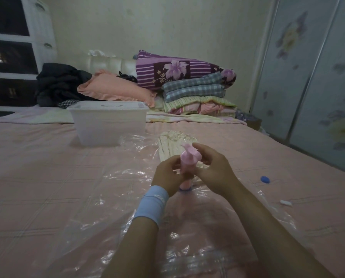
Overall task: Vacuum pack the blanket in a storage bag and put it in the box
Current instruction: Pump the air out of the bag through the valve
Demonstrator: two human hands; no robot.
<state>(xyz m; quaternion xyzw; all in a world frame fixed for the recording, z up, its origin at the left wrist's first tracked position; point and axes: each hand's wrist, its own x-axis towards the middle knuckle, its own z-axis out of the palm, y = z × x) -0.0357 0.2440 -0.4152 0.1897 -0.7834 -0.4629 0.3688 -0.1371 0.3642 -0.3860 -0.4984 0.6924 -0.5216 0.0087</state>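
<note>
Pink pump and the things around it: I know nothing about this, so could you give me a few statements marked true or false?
1. Both the left hand and the right hand hold the pink pump. True.
2. The clear box stands open with no lid. False: its lid is on.
3. A blue cap lies on the bed, right of the hands. True.
4. The cream blanket already sits in the box. False: it lies on the bed beyond the pump, beside the box.

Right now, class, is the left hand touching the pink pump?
Touching. The head view shows the left hand curled round the barrel of the pink pump, with no gap between them.
</note>
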